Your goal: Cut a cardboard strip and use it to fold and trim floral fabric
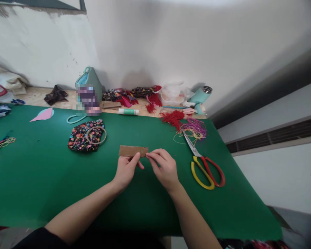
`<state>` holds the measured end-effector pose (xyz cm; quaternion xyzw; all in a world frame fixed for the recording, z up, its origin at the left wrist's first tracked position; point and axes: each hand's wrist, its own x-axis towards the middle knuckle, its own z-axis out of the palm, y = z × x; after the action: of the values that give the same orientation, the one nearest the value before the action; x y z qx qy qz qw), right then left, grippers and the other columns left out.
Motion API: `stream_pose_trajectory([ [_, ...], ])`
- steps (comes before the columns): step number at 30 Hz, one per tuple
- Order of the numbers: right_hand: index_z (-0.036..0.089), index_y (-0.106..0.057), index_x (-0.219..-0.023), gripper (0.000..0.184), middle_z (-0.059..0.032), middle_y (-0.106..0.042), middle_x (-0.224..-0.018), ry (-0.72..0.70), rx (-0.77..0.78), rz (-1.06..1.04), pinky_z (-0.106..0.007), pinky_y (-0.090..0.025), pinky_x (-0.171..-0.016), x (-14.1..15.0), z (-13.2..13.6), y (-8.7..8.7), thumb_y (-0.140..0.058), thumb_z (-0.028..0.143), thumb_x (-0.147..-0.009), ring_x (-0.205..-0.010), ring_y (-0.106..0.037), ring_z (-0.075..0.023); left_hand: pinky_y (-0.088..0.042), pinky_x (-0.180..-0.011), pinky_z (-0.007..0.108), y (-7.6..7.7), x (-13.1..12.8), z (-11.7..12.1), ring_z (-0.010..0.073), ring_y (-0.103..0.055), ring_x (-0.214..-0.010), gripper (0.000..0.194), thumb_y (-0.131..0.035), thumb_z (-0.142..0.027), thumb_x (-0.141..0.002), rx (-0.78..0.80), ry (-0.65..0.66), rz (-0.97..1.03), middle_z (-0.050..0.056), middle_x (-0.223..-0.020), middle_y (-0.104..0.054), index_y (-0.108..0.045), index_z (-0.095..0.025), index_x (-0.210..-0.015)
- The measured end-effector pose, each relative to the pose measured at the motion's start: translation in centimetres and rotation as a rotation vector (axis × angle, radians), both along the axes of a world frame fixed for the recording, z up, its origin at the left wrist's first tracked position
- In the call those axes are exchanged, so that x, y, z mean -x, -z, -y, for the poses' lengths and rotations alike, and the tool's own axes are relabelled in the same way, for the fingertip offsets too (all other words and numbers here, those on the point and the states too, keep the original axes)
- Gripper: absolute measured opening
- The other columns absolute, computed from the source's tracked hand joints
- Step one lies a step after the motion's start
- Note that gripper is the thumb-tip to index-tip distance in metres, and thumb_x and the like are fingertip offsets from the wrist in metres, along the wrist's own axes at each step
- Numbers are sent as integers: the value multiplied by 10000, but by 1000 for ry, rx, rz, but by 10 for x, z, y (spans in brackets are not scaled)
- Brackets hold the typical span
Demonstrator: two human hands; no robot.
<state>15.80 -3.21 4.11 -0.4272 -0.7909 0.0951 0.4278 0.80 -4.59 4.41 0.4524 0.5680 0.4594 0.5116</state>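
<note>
A brown strip of cardboard (128, 150) is held just above the green table in front of me. My left hand (126, 168) grips it from below, with the thumb on its front face. At the strip's right end, my right hand (163, 166) has thumb and index finger pinched together; whether a fine thread lies between them is too small to tell. To the right rest large scissors (194, 149) with one yellow and one red handle, blades partly apart. Left of the strip lies black floral fabric (79, 138) with a thin ring (105, 137) on top.
Purple and yellow threads (195, 128) lie by the scissor tips, near red tassels (173, 118). Along the back are a glue stick (129, 111), a teal pouch (94, 81), floral fabric pieces (142, 92) and a teal bottle (200, 95). A pink paper piece (44, 114) lies left.
</note>
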Motion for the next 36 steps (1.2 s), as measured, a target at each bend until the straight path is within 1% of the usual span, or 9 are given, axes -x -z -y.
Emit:
stream_pose_trajectory([
  [3,185,-638,-909,152,-66,-625,-784,2,5,43,-284,-504,-638,3,1,2,-500,139,-868,-719,-585,-156,-383,-597,259,2,-1,1,123,-463,-454,541,-504,-451,-833,2,-12,-28,1,-372,-483,-516,-195,-357],
  [6,167,-619,-892,153,-78,-617,-788,16,3,95,-273,-503,-628,7,1,4,-469,138,-877,-711,-587,-158,-365,-577,254,3,0,0,115,-432,-426,567,-494,-453,-839,8,-13,-21,-10,-339,-420,-474,-200,-333],
  [9,166,-612,-877,162,-82,-615,-792,44,10,117,-273,-500,-622,9,2,5,-451,148,-879,-709,-590,-161,-360,-562,253,4,0,-1,114,-425,-415,561,-502,-462,-834,7,-12,-20,-10,-340,-425,-484,-199,-339],
  [11,168,-618,-880,146,-79,-623,-799,74,1,78,-268,-498,-614,9,2,6,-472,157,-872,-697,-596,-155,-364,-565,253,3,1,-1,115,-432,-418,555,-502,-470,-834,-3,-9,-27,-6,-349,-447,-509,-196,-352],
  [18,190,-654,-941,156,-71,-659,-812,153,-90,2,-263,-497,-623,9,8,10,-539,140,-848,-706,-617,-149,-384,-574,247,-6,0,1,114,-455,-424,531,-507,-463,-832,-14,-19,-30,-1,-363,-493,-545,-191,-378],
  [23,181,-639,-940,172,-83,-651,-816,134,-83,59,-254,-502,-613,12,7,9,-481,152,-876,-701,-621,-150,-385,-563,249,-4,-1,1,114,-452,-419,525,-522,-469,-819,-18,-22,16,6,-365,-502,-537,-189,-376],
  [27,171,-612,-896,156,-83,-642,-796,166,-98,118,-245,-489,-595,15,6,7,-459,148,-882,-691,-617,-150,-385,-557,250,-4,-1,0,113,-446,-409,531,-533,-485,-808,-1,-28,49,3,-355,-492,-516,-193,-364],
  [31,190,-616,-922,127,-77,-660,-805,225,-153,79,-250,-484,-605,16,9,7,-515,140,-863,-696,-620,-150,-393,-567,245,-9,-1,-1,109,-455,-411,522,-541,-480,-806,12,-39,88,-3,-349,-484,-521,-190,-372],
  [36,205,-629,-973,170,-69,-674,-815,253,-190,58,-257,-478,-600,14,11,7,-568,126,-835,-682,-625,-149,-398,-562,238,-11,-2,2,107,-466,-409,471,-534,-439,-827,-29,-28,58,-6,-357,-498,-574,-176,-439],
])
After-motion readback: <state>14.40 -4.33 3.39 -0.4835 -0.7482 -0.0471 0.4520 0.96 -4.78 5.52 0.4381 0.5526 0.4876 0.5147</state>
